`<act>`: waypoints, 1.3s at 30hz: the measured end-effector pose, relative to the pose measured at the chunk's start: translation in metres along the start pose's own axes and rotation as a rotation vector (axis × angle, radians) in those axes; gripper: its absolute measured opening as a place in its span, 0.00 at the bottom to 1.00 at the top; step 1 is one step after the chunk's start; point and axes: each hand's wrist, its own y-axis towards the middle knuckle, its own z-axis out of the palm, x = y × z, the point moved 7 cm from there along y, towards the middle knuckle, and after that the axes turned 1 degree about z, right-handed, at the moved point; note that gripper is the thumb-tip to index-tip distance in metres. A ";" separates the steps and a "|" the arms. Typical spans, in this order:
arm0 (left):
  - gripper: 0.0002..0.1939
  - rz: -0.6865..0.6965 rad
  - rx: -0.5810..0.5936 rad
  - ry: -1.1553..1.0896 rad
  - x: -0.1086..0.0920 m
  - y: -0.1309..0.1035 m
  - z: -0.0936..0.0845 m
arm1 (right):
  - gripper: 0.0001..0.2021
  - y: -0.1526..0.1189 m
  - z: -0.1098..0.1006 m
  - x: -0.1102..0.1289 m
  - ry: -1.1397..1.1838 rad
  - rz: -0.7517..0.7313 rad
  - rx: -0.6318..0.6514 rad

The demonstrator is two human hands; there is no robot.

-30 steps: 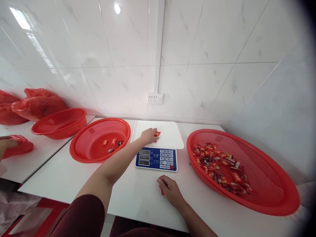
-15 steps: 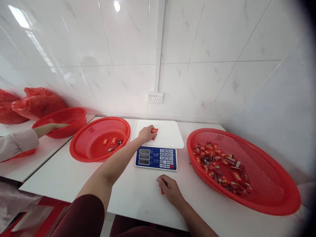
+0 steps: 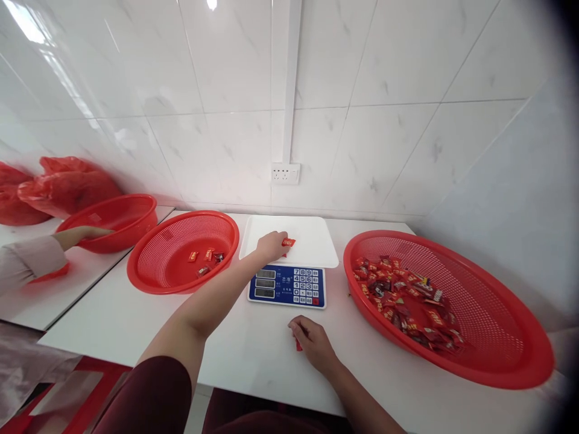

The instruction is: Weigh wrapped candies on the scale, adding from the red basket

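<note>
My left hand [image 3: 272, 246] is closed on small red candy packets [image 3: 288, 242] over the white pan [image 3: 312, 241] of a weighing scale. Below the pan sits the scale's blue keypad and display panel [image 3: 286, 287]. My right hand [image 3: 313, 342] rests on the table in front of the scale, its fingers curled round a red packet [image 3: 298, 345] that is mostly hidden. To the right, a large red basket [image 3: 506, 337] holds a heap of red wrapped candies [image 3: 407, 301]. Several candies [image 3: 208, 254] lie in a smaller red basket [image 3: 154, 259] left of the scale.
At the far left, another person's arm [image 3: 72, 240] reaches into a red basin [image 3: 136, 220]. Red plastic bags [image 3: 72, 184] stand behind it. A socket [image 3: 285, 173] is on the tiled wall above the scale. A seam parts the two white tables.
My left hand has shifted slightly right over the pan with the packets. My right hand stays curled in the same place. The view has tilted slightly.
</note>
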 end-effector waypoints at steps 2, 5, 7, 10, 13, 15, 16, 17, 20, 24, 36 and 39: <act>0.09 0.002 -0.008 0.002 -0.001 0.000 0.001 | 0.15 0.000 0.000 0.001 0.001 -0.004 -0.007; 0.09 -0.014 -0.026 -0.015 0.000 0.000 0.001 | 0.15 0.000 -0.001 0.000 0.012 -0.011 -0.013; 0.10 -0.029 -0.039 -0.039 0.002 0.000 -0.001 | 0.16 0.000 -0.001 0.000 0.019 -0.011 -0.013; 0.08 -0.045 -0.042 -0.098 0.006 -0.001 -0.004 | 0.15 0.000 -0.001 0.001 0.022 -0.011 -0.011; 0.07 -0.063 -0.034 -0.167 0.011 -0.001 -0.005 | 0.15 0.000 -0.001 0.002 0.012 -0.018 -0.015; 0.07 -0.074 -0.033 -0.209 0.015 -0.001 -0.005 | 0.15 0.000 -0.001 0.003 0.012 -0.016 -0.015; 0.07 -0.078 -0.034 -0.227 0.017 -0.001 -0.005 | 0.15 0.000 -0.001 0.003 0.014 -0.013 -0.013; 0.07 -0.081 -0.037 -0.243 0.019 -0.001 -0.005 | 0.15 0.000 0.000 0.002 0.015 -0.010 -0.013; 0.06 -0.080 -0.040 -0.277 0.022 0.000 -0.004 | 0.16 0.001 -0.001 0.002 0.004 -0.014 -0.017; 0.06 -0.075 -0.023 -0.270 0.022 0.000 -0.004 | 0.16 0.001 -0.002 0.003 -0.010 -0.030 -0.028; 0.09 -0.032 -0.034 -0.101 0.008 -0.006 -0.006 | 0.15 0.001 -0.001 0.000 -0.012 -0.027 -0.015; 0.07 -0.033 -0.053 -0.119 0.007 -0.005 -0.003 | 0.16 0.001 -0.001 -0.001 -0.015 -0.027 -0.015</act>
